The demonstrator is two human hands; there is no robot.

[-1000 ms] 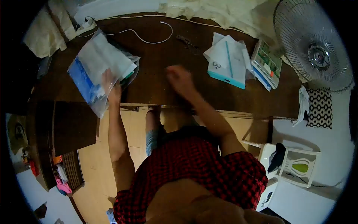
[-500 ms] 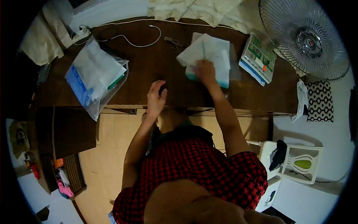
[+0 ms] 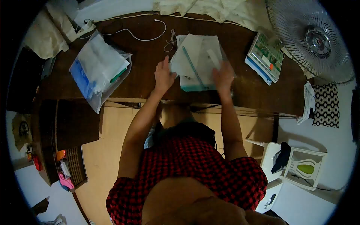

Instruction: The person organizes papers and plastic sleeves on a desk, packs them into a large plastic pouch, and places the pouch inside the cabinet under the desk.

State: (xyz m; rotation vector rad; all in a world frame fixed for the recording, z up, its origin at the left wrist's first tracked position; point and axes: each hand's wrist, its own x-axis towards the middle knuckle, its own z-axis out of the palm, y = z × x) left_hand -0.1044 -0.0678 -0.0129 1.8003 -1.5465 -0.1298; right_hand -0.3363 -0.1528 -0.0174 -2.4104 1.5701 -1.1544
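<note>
A stack of white papers (image 3: 183, 63) with a teal strip (image 3: 192, 67) lying slantwise across it sits at the middle of the dark desk. Teal also shows along the stack's near edge, and clear plastic sticks out on its right. My left hand (image 3: 164, 78) is at the stack's left edge, fingers apart, holding nothing that I can see. At the right edge, over the papers and plastic, is my right hand (image 3: 224, 78), blurred, its thumb apart from the fingers. Whether it grips the edge is hard to see.
On the left of the desk (image 3: 142, 67) lies a clear plastic bag (image 3: 99, 67) of papers. A white cable (image 3: 138, 39) and a thin tied cord (image 3: 171, 41) lie toward the back. Books (image 3: 264, 58) and a fan (image 3: 317, 41) stand on the right.
My right hand has moved from the top of the papers to their right edge. My left hand has come up to their left edge. The papers now lie straighter, with the teal strip slanting.
</note>
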